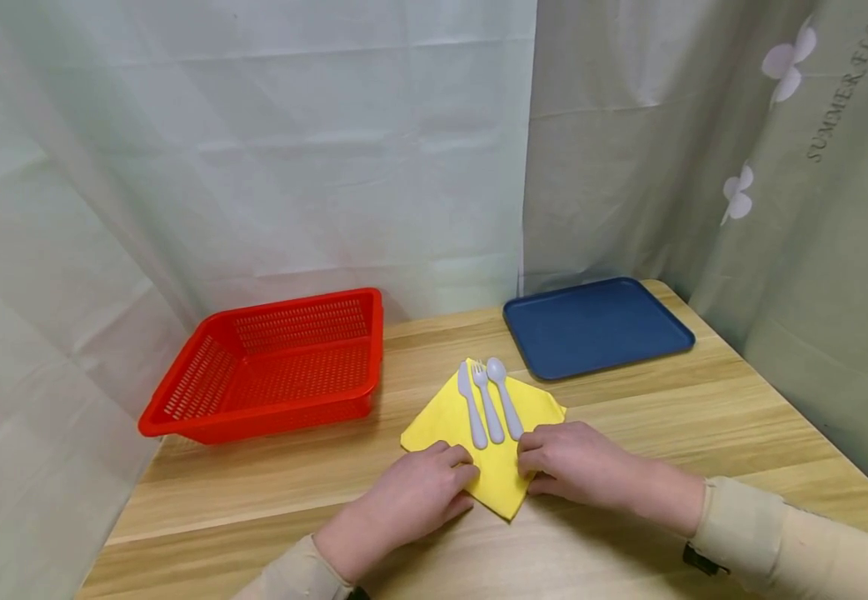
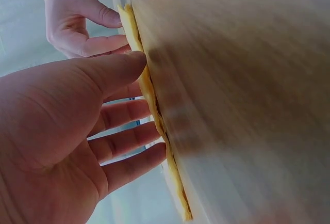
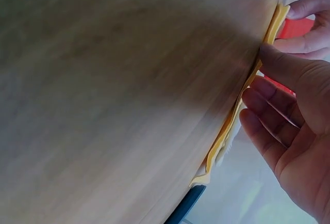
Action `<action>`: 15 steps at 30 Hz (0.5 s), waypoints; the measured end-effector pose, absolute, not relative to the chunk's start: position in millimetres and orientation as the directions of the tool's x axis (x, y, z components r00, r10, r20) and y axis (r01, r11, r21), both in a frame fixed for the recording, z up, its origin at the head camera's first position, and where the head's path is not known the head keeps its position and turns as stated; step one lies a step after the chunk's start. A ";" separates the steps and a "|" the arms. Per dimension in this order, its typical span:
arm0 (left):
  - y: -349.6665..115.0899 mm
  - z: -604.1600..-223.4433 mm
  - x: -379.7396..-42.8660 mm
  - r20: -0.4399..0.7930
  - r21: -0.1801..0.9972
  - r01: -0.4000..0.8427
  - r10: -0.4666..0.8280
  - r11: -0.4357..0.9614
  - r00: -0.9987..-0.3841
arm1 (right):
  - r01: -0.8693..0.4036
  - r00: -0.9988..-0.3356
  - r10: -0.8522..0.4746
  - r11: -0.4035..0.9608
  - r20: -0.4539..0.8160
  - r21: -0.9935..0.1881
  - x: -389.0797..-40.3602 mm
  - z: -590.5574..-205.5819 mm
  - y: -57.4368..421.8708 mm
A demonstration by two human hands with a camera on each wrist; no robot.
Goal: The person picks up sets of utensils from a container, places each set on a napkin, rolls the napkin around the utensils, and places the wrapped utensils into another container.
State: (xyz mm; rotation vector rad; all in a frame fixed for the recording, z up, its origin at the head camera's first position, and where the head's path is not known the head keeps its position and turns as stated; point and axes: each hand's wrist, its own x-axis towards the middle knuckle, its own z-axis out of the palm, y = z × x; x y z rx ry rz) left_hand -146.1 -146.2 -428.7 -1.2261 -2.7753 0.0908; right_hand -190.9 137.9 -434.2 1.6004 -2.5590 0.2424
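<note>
A folded yellow napkin (image 1: pixel 501 483) lies flat on the table, one corner pointing toward me. On it lie a light grey knife (image 1: pixel 474 408), fork (image 1: pixel 488 402) and spoon (image 1: pixel 507 400), side by side. My left hand (image 1: pixel 426 487) touches the napkin's near left edge, fingertips on top and the thumb (image 2: pixel 126 69) at the edge. At the near right edge my right hand (image 1: pixel 572 462) touches the napkin likewise, its thumb (image 3: pixel 281 64) against the side. In both wrist views the fingers are loosely bent, with gaps between thumb and fingers.
A red perforated basket (image 1: pixel 261 421) stands at the back left of the wooden table (image 1: pixel 254 500). At the back right lies a blue tray (image 1: pixel 599 329). Pale curtains (image 1: pixel 314 150) hang behind and along both sides.
</note>
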 end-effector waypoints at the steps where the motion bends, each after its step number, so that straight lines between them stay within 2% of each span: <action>1: -146.1 -428.6 -146.2 0.071 -0.097 0.733 0.739 0.674 -0.670 | -0.902 -0.431 -0.883 0.426 0.185 -0.071 -190.9 -434.7 137.3; 8: -145.8 -428.8 -146.7 0.077 -0.103 0.731 0.738 0.675 -0.671 | -0.915 -0.398 -0.888 0.402 0.230 -0.035 -190.6 -437.2 133.3; 15: -145.2 -429.1 -148.6 0.105 -0.116 0.737 0.746 0.665 -0.657 | -0.911 -0.401 -0.883 0.413 0.245 -0.001 -189.5 -439.1 131.8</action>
